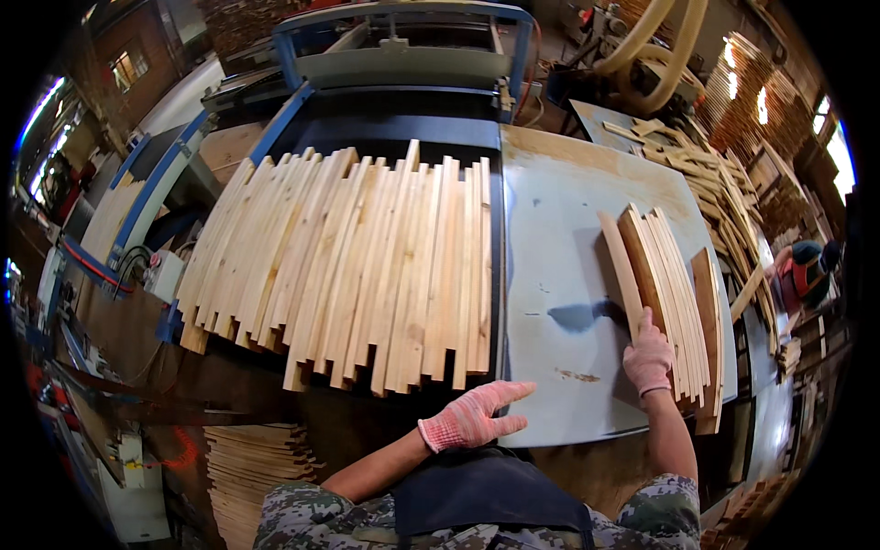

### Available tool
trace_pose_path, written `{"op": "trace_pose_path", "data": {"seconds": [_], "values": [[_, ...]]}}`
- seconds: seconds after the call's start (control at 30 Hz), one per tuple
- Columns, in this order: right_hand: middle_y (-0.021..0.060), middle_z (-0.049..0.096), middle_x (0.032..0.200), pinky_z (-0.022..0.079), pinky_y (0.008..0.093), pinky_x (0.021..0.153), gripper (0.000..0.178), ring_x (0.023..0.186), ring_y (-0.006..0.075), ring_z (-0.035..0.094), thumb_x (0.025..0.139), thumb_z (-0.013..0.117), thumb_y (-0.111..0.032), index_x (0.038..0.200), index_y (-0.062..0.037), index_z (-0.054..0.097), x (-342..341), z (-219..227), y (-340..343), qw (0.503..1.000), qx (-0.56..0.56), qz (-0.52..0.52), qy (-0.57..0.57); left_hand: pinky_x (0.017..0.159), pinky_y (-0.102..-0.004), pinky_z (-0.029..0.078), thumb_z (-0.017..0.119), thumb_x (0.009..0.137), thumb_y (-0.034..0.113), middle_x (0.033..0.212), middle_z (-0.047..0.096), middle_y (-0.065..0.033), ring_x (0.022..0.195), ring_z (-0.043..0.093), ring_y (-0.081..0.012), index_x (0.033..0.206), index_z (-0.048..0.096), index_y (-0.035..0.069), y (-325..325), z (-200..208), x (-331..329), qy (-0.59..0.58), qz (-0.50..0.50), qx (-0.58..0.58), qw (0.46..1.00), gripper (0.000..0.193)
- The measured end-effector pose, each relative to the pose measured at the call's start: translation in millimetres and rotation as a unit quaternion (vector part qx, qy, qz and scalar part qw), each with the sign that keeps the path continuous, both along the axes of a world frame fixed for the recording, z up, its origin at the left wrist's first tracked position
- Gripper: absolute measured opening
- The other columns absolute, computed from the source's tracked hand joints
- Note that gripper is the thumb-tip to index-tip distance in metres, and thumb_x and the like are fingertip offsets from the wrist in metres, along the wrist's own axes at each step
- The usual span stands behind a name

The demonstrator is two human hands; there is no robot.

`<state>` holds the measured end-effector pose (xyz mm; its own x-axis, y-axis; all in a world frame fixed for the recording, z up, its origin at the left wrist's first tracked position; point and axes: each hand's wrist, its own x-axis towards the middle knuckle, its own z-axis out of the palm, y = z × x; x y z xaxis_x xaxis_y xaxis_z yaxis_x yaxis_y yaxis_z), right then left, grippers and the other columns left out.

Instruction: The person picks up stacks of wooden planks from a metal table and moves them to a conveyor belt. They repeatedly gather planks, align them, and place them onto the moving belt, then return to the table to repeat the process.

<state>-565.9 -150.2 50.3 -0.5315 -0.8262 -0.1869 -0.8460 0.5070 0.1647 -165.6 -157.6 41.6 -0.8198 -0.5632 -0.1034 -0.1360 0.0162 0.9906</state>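
My right hand (647,356), in a pink knit glove, grips the near end of a tilted wooden slat (620,261) that leans against a small stack of slats standing on edge (674,284) on the pale grey table (559,238). My left hand (472,415), also gloved, hovers with fingers stretched flat near the table's front edge, holding nothing. Just left of it lies a wide layer of several pale wooden slats (348,266) side by side on the machine bed.
A blue-framed machine (403,46) stands beyond the slats. Scrap strips (724,183) pile up at the right, where another person in a cap (807,270) stands. A stack of slats (247,467) sits low on my left.
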Motion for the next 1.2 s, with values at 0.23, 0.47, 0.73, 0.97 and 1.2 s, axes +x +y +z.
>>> {"op": "trace_pose_path", "data": {"seconds": [0.23, 0.47, 0.73, 0.97, 1.2], "values": [[0.0313, 0.074, 0.113, 0.056, 0.0518, 0.099, 0.057, 0.111, 0.0477, 0.071, 0.085, 0.069, -0.021, 0.136, 0.0011, 0.057, 55, 5, -71, 0.971, -0.132, -0.013, -0.198, 0.126, -0.0388, 0.034, 0.074, 0.103, 0.023, 0.163, 0.052, -0.0160, 0.154, 0.046, -0.0264, 0.162, 0.048, 0.004, -10, 42, 79, 0.053, 0.040, 0.022, 0.998, 0.068], [0.0284, 0.070, 0.133, 0.049, 0.0465, 0.110, 0.074, 0.129, 0.0447, 0.065, 0.104, 0.063, -0.048, 0.161, -0.0053, 0.044, 190, -15, -143, 0.881, -0.145, 0.139, -0.428, 0.126, -0.0366, 0.035, 0.076, 0.102, 0.022, 0.160, 0.057, -0.0176, 0.152, 0.049, -0.0263, 0.157, 0.052, -0.003, -24, 76, 201, 0.090, 0.210, 0.007, 0.973, 0.065], [0.0081, 0.074, 0.121, 0.053, 0.0312, 0.099, 0.053, 0.108, 0.0133, 0.066, 0.109, 0.061, -0.036, 0.148, 0.0009, 0.062, 208, -31, -149, 0.728, -0.196, 0.010, -0.656, 0.122, -0.0419, 0.041, 0.080, 0.096, 0.028, 0.155, 0.059, -0.0237, 0.144, 0.055, -0.0338, 0.156, 0.053, -0.002, -115, 49, 429, -0.204, 0.621, -0.251, 0.714, 0.071], [0.0055, 0.074, 0.121, 0.052, 0.0284, 0.096, 0.051, 0.106, 0.0142, 0.066, 0.102, 0.068, -0.034, 0.141, -0.0011, 0.070, 179, -40, -150, 0.724, -0.147, -0.067, -0.671, 0.126, -0.0505, 0.037, 0.072, 0.092, 0.059, 0.172, 0.039, -0.0155, 0.156, 0.040, -0.0375, 0.169, 0.034, 0.013, -224, 48, 624, -0.685, 0.611, -0.187, 0.350, 0.098], [0.0136, 0.078, 0.119, 0.053, 0.0370, 0.102, 0.054, 0.109, 0.0223, 0.070, 0.101, 0.061, -0.026, 0.151, -0.0051, 0.061, 188, -54, -137, 0.798, -0.266, -0.022, -0.540, 0.129, -0.0527, 0.028, 0.063, 0.098, 0.063, 0.179, 0.029, -0.0133, 0.164, 0.028, -0.0317, 0.173, 0.023, 0.007, -227, 46, 663, -0.711, 0.547, -0.152, 0.416, 0.102]]}}
